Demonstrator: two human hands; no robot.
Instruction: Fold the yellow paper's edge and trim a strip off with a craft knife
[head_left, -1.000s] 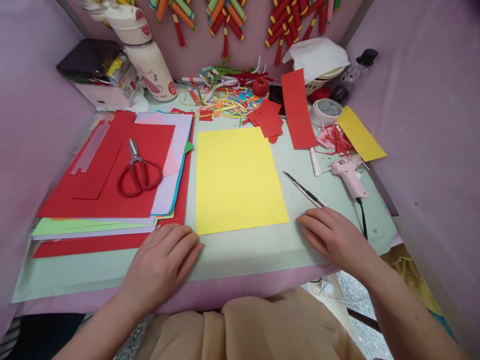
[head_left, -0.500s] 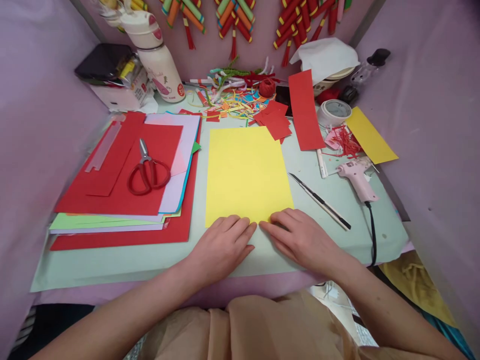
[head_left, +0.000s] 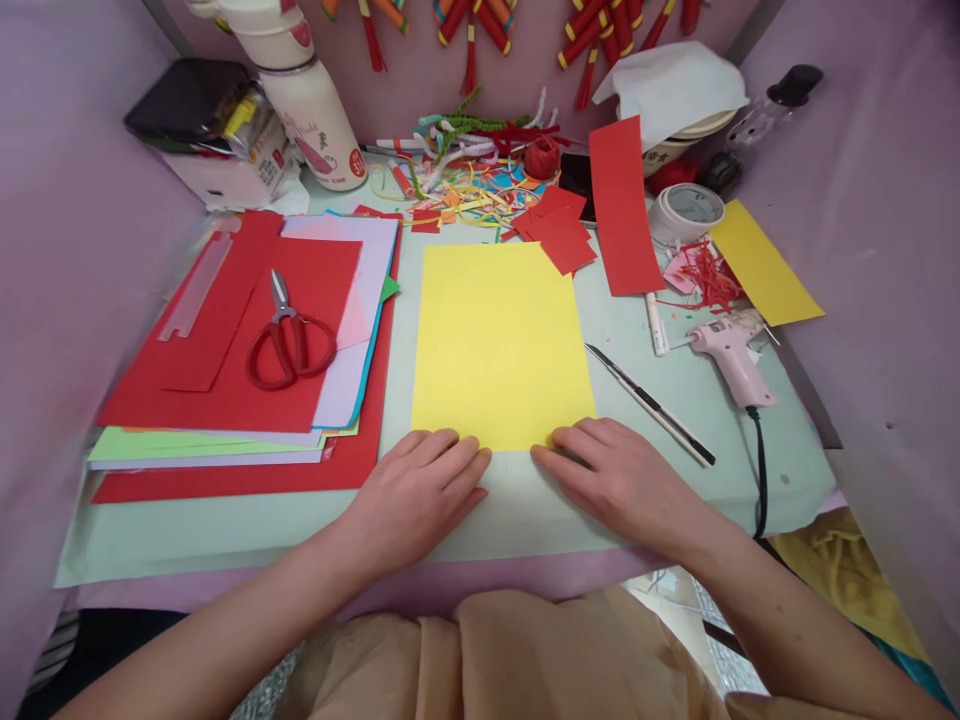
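A yellow sheet of paper lies flat on the table in front of me. My left hand holds its near edge at the left, fingers bent and close together over the border. At the right end of that same edge, my right hand grips the paper likewise, fingertips on the edge. A bare stretch of the edge shows between the two hands. The parts of the paper under my fingers are hidden. Just right of the sheet lies a slim craft knife, beyond my right hand's fingers.
Red-handled scissors lie on stacked coloured paper at left. A pink glue gun and tape roll are at right. Behind the sheet are paper scraps, red pieces and a bottle.
My hands have slid apart along the paper's near edge, the left one leftward and the right one slightly rightward. The view has tilted down a little.
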